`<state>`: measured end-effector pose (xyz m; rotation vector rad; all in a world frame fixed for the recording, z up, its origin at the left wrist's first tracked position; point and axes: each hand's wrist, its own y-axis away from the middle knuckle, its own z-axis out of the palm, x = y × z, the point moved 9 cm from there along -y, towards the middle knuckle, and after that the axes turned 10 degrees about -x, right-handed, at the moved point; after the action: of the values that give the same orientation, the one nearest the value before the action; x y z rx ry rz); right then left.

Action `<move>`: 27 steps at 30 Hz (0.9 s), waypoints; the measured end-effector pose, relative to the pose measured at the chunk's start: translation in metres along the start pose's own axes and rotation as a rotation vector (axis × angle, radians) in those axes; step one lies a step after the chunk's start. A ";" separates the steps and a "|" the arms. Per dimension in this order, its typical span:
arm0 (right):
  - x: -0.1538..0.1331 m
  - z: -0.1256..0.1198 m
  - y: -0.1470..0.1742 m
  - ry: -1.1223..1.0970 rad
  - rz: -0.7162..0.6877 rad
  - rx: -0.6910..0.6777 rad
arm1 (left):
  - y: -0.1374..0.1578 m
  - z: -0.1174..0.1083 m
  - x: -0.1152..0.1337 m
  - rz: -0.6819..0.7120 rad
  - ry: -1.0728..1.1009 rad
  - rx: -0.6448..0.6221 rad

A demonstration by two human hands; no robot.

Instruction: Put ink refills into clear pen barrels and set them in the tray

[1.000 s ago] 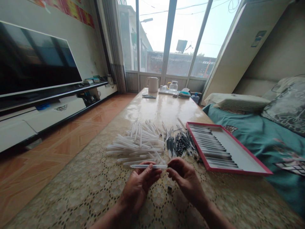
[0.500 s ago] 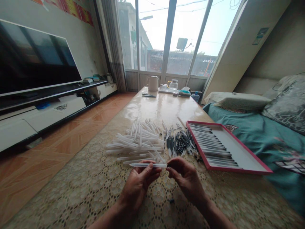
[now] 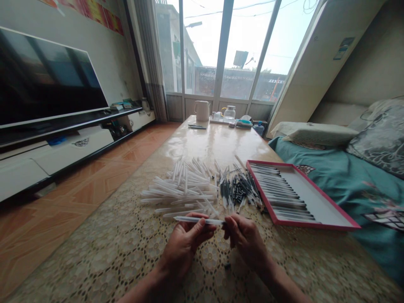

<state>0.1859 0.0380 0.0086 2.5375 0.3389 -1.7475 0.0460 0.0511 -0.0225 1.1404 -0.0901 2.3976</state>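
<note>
My left hand (image 3: 186, 242) is closed around a white translucent pen barrel (image 3: 186, 219), its pointed tip to the left. At the barrel's right end, my right hand (image 3: 241, 235) pinches a small dark end piece (image 3: 224, 223), mostly covered by the fingers. Just beyond my hands lies a loose heap of white pen barrels (image 3: 179, 189). To its right is a pile of black pen parts and refills (image 3: 241, 187). A single small black cap-like piece (image 3: 227, 266) rests on the tablecloth below my right hand.
A pink-rimmed shallow box (image 3: 334, 206) on the right holds a row of pens with dark ends (image 3: 284, 193). At the far end of the table (image 3: 221, 145) stand a white kettle (image 3: 202, 111) and a glass jug (image 3: 230, 113). A green-covered couch (image 3: 315, 168) flanks the table.
The barrel has shifted slightly right and down. My right fingers have closed more tightly at its right end, where a dark piece now shows.
</note>
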 end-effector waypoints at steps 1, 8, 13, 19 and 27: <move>-0.002 0.001 0.000 0.013 -0.009 -0.017 | 0.000 -0.001 -0.001 -0.002 0.003 0.009; -0.006 0.009 -0.001 0.039 -0.032 -0.117 | 0.000 -0.003 -0.001 -0.001 0.016 0.027; -0.005 0.007 0.000 0.147 -0.051 -0.110 | 0.001 -0.001 -0.003 -0.018 0.006 -0.002; -0.002 0.010 -0.001 0.131 -0.033 -0.136 | 0.000 -0.001 -0.002 -0.008 0.003 -0.002; -0.001 0.009 -0.001 0.125 -0.023 -0.134 | 0.000 -0.002 -0.002 -0.010 0.000 0.003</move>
<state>0.1777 0.0372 0.0061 2.5612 0.4753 -1.5213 0.0462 0.0508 -0.0254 1.1394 -0.0799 2.3899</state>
